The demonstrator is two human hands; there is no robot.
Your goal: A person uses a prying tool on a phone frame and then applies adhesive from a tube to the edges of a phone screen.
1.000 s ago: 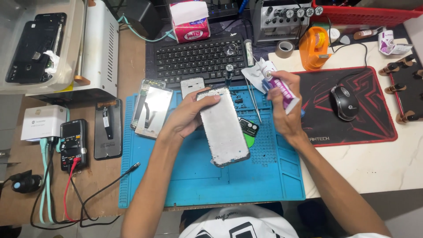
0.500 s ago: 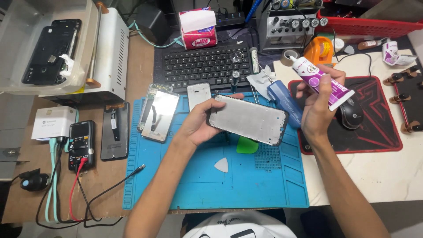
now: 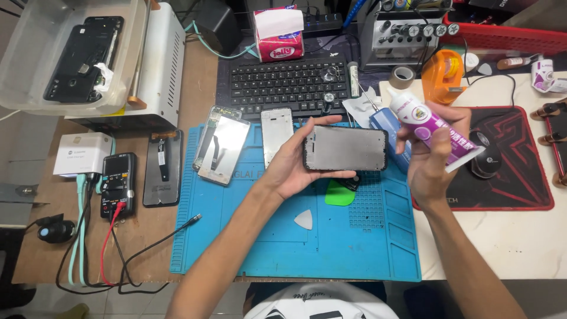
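Your left hand (image 3: 289,168) grips the phone frame (image 3: 345,148) by its left end, level above the blue mat (image 3: 248,236) | your right hand (image 3: 434,156) at 3 o'clock of it, wrapped around the glue tube (image 3: 428,125), nozzle toward 10 o'clock | white pick (image 3: 303,219) at 6 o'clock on the mat.

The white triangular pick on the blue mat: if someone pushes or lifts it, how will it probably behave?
The pick looks thin and flat, so it probably slides rather than rolls. It seems very light. Lying flush on the blue mat, it may be hard to lift without catching an edge.
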